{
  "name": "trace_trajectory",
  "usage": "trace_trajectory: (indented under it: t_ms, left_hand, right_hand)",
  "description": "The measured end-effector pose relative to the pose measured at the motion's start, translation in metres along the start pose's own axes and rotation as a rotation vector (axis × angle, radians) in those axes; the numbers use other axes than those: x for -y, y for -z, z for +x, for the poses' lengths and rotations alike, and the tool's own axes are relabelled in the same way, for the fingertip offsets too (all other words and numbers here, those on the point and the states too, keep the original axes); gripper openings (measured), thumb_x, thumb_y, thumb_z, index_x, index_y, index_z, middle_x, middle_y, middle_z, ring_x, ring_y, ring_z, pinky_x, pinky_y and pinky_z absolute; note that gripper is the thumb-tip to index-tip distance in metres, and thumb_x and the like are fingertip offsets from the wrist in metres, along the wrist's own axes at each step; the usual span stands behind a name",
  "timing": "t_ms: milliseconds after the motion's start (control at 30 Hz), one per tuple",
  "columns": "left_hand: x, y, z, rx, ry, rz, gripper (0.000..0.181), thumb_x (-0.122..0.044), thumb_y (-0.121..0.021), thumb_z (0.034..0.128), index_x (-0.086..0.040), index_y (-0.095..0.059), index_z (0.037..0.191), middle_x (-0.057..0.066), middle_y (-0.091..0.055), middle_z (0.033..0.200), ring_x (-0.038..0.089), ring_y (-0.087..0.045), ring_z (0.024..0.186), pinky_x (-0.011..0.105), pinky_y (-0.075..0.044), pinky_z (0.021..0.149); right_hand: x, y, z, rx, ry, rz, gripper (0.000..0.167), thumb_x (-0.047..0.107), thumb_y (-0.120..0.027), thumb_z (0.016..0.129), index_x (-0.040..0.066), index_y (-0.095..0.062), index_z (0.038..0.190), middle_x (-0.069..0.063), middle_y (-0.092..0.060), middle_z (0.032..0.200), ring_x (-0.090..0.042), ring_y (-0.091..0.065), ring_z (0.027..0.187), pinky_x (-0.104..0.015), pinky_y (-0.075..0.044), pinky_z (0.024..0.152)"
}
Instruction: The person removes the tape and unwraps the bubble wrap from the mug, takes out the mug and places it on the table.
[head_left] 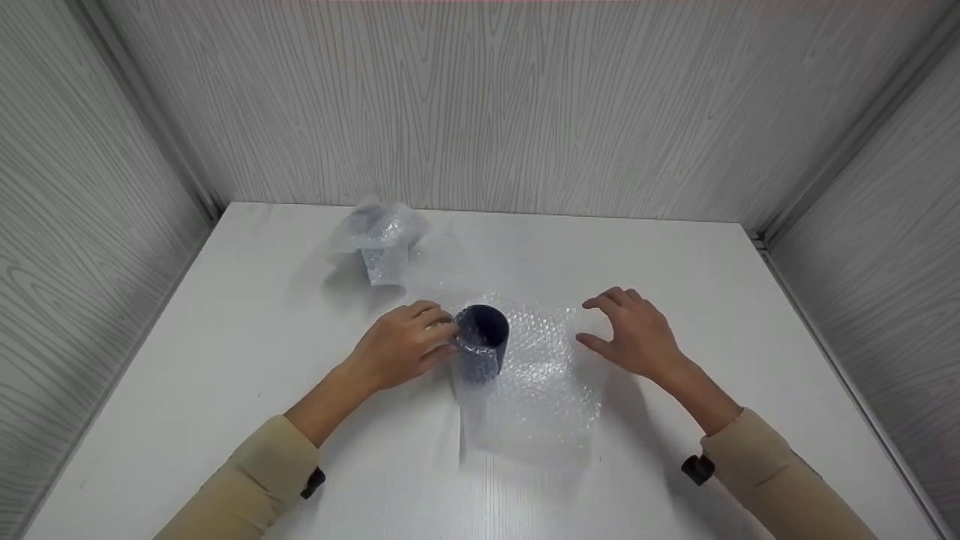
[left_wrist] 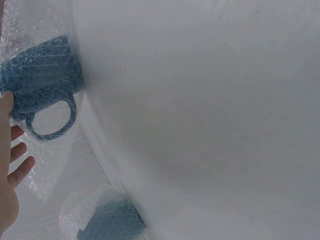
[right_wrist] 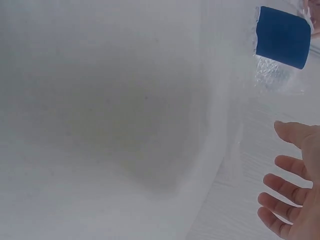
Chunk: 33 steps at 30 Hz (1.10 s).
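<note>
A dark blue mug (head_left: 491, 324) stands upright on a clear bubble wrap sheet (head_left: 544, 397), its left side covered by the wrap. In the left wrist view the mug's handle (left_wrist: 74, 112) shows through the bubbles. On that side my left hand (head_left: 405, 343) touches the wrapped mug, thumb against its side and the other fingers loosely extended. The mug's bare blue side (right_wrist: 283, 37) shows in the right wrist view. My right hand (head_left: 639, 334) hovers beside the sheet's right edge, fingers spread apart and holding nothing.
Another blue item bundled in bubble wrap (head_left: 386, 244) stands at the back left of the white table (head_left: 247, 315). Wood-grain panels (head_left: 480, 105) rise behind the table and at both sides.
</note>
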<state>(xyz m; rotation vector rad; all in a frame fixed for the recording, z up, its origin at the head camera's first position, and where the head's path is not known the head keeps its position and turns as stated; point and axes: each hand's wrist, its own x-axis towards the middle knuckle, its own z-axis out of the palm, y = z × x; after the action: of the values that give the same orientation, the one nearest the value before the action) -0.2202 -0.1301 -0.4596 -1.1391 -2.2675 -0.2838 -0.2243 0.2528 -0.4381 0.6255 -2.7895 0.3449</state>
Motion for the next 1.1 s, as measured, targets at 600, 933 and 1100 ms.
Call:
trace_trajectory:
  t_ms: [600,933,1100]
  left_hand:
    - [-0.001,0.001,-0.001,0.032,0.009,0.012,0.019,-0.033,-0.077,0.0959,-0.016,-0.075,0.104,0.001,-0.076,0.108,0.021,-0.071,0.108,0.035,-0.062,0.090]
    - [0.000,0.000,-0.001,0.024,0.005,0.003,0.019,-0.033,-0.077,0.0960,-0.016,-0.075,0.105,0.002,-0.076,0.108,0.022,-0.071,0.109,0.035,-0.062,0.091]
    - [0.000,0.000,-0.001,0.014,0.004,0.002,0.021,-0.034,-0.079,0.0942,-0.016,-0.075,0.106,0.002,-0.076,0.108,0.021,-0.071,0.108,0.036,-0.062,0.091]
  right_hand:
    - [0.049,0.002,0.020,0.067,0.241,0.072,0.066,0.046,-0.081,0.091,0.016,-0.058,0.146,-0.006,-0.068,0.133,-0.029,-0.066,0.120,-0.050,-0.060,0.098]
    - [0.064,-0.007,0.030,0.094,0.302,0.083,0.070,0.049,-0.079,0.092,0.017,-0.055,0.149,-0.004,-0.066,0.136,-0.028,-0.066,0.123,-0.048,-0.059,0.101]
    - [0.071,-0.011,0.035,0.113,0.321,0.089,0.072,0.050,-0.079,0.092,0.016,-0.054,0.150,-0.004,-0.065,0.137,-0.027,-0.065,0.124,-0.047,-0.059,0.101]
